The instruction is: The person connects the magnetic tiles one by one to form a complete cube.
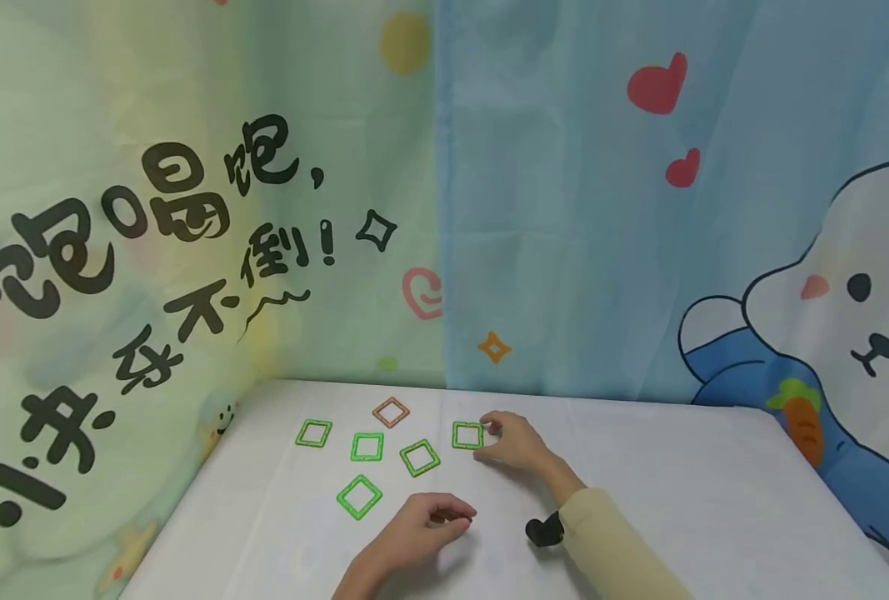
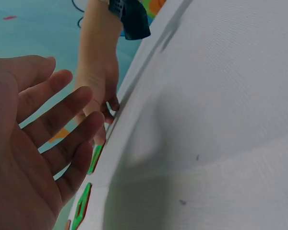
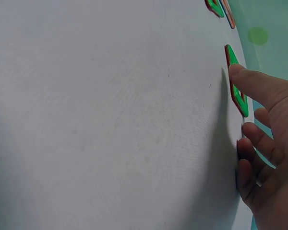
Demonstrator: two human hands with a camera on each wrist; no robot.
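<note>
My right hand (image 1: 515,442) reaches to a small green square frame (image 1: 455,435) lying flat on the white table. Its thumb and forefinger are spread at the frame's right corners. In the right wrist view the thumb (image 3: 259,86) overlaps this frame (image 3: 240,106), while the other fingers bend loosely past it. My left hand (image 1: 425,529) hovers nearer the front edge, fingers loosely bent, holding nothing. The left wrist view shows its palm (image 2: 24,187) with fingers spread apart. To the left lie more green frames, among them a tilted one (image 1: 420,442) and a squarer one (image 1: 367,434).
An orange frame (image 1: 382,403) lies behind the green ones. Other green frames sit at the far left (image 1: 313,422) and nearer the front (image 1: 349,507). A black strap piece (image 1: 544,532) hangs at the right sleeve. Printed curtains (image 1: 564,250) border the white table (image 1: 676,483).
</note>
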